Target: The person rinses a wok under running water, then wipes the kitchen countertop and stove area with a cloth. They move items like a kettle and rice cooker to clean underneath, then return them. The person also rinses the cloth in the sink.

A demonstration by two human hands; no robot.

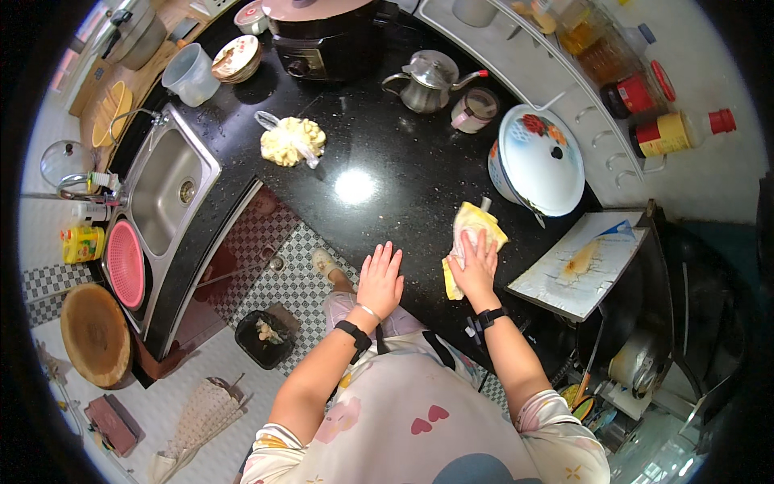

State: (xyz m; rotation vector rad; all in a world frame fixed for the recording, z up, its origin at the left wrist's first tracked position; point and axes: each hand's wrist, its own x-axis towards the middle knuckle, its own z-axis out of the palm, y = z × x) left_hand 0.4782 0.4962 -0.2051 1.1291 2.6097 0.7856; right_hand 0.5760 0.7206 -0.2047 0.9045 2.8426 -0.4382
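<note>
My right hand (475,266) presses a yellow and white cloth (478,221) onto the black countertop (387,187), its fingers spread over the fabric. Near the counter's front edge is my left hand (381,281), palm down and holding nothing; whether it touches the surface cannot be told. A small pale cylindrical object (485,204) pokes out beyond the cloth's far edge. Further back lies a clear plastic bag of pale yellow pieces (292,141). To the right of the cloth stands a white enamel pot with a floral lid (538,160).
A steel kettle (427,85) and a glass jar (474,110) stand at the back, near a black cooker (326,48). The steel sink (166,190) is left, with a pink colander (126,264). A stained panel (580,260) leans at right. Below left is a black bin (257,357).
</note>
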